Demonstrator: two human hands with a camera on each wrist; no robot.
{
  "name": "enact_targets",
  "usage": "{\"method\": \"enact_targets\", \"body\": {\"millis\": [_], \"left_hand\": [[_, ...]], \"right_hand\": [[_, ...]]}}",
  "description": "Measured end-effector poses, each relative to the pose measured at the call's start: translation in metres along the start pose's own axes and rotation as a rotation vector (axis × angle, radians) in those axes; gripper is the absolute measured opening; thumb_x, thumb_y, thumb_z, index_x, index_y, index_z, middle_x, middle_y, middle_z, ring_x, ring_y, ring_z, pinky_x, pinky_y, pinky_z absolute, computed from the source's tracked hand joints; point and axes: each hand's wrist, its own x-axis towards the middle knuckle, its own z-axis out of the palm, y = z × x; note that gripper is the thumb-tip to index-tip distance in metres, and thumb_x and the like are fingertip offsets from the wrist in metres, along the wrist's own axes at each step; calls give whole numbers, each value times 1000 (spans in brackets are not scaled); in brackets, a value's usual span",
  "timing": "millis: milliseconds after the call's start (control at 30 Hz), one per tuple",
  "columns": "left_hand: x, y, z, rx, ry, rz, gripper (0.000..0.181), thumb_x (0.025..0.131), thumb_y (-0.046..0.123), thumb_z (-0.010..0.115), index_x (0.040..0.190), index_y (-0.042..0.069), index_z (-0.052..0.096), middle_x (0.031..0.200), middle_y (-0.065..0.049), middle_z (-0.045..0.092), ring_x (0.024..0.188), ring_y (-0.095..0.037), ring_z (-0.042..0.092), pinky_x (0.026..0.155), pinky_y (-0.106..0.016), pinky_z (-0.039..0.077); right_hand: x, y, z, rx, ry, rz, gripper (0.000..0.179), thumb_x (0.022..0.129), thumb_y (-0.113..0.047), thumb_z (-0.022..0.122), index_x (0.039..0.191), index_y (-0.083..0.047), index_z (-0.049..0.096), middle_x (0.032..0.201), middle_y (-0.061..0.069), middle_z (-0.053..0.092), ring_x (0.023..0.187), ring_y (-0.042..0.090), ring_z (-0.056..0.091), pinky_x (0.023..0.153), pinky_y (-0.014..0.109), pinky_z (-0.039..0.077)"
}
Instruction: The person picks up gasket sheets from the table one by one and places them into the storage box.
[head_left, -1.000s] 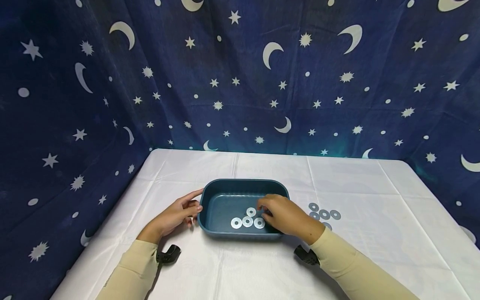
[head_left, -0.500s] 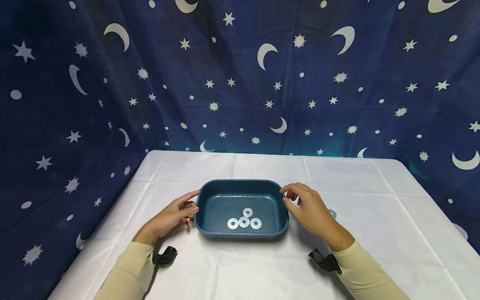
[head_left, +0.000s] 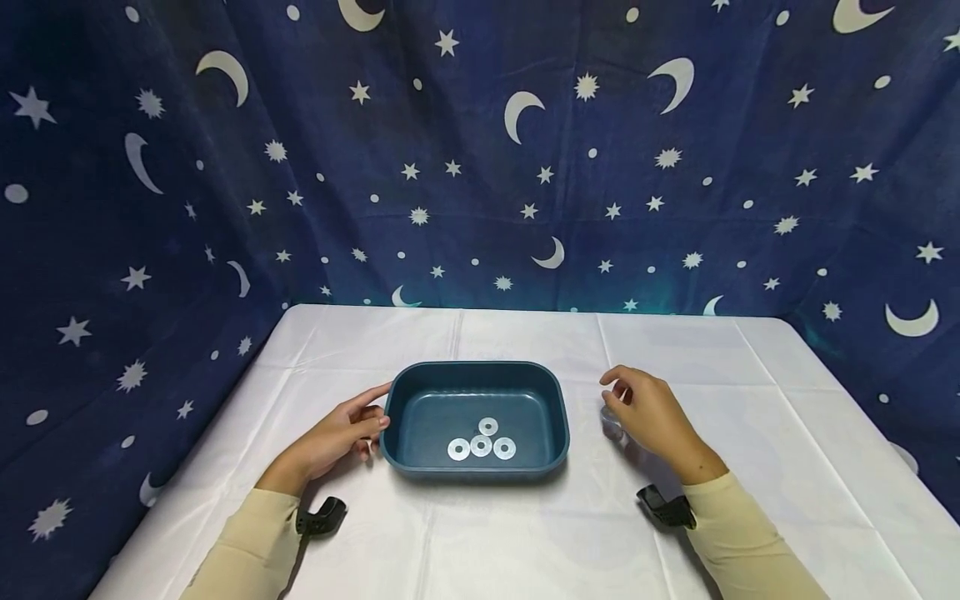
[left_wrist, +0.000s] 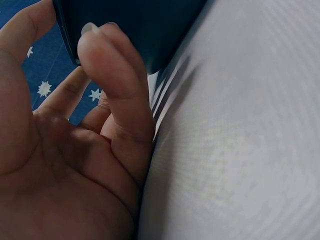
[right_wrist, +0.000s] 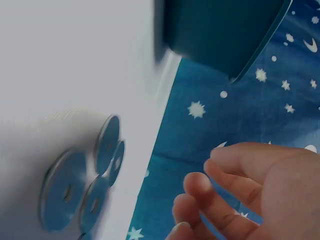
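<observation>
A dark blue-green rectangular tub (head_left: 475, 475) stands on the white table. Several flat metal washers (head_left: 481, 446) lie inside, near its front. My left hand (head_left: 337, 437) is at the tub's left end, index fingertip and thumb at the rim; the left wrist view shows its fingers against the outer wall. To the right of the tub, my right hand (head_left: 652, 417) hovers over more washers (right_wrist: 65, 192) lying flat on the tabletop. Its fingers are loosely bent with nothing between them. In the head view this hand mostly hides those washers.
A white cloth (head_left: 480, 542) with fold creases covers the table. Dark blue fabric (head_left: 450, 167) printed with moons and stars hangs behind and along the left. Each wrist carries a black camera mount (head_left: 321, 517).
My right hand has moved from inside the tub, out past its right rim, to above the loose washers on the table. The left hand stays at the tub; the head view has shifted slightly.
</observation>
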Motion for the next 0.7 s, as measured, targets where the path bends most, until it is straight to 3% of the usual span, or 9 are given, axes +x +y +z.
{"method": "enact_targets", "body": {"millis": [233, 433, 700], "left_hand": [[0, 2, 0, 1, 2, -6, 70, 101, 23, 61, 159, 11, 24, 100, -2, 55, 69, -10, 54, 58, -23, 51], [1, 2, 0, 6, -5, -3, 71, 101, 23, 61, 159, 11, 24, 99, -1, 55, 71, -9, 54, 58, -23, 51], [-1, 0, -1, 5, -22, 9, 70, 102, 22, 59, 160, 11, 22, 94, 0, 50, 73, -10, 55, 59, -25, 52]], "right_hand": [[0, 16, 2, -21, -99, 44, 13, 91, -12, 69, 100, -4, 69, 73, 2, 60, 62, 14, 50, 56, 29, 41], [-2, 20, 7, -47, -189, 128, 12, 92, -18, 70, 93, -6, 68, 69, 1, 58, 57, 14, 50, 55, 30, 40], [-3, 20, 9, -72, -211, 164, 13, 89, -21, 71, 89, -9, 68, 68, -1, 59, 59, 14, 51, 53, 30, 39]]}}
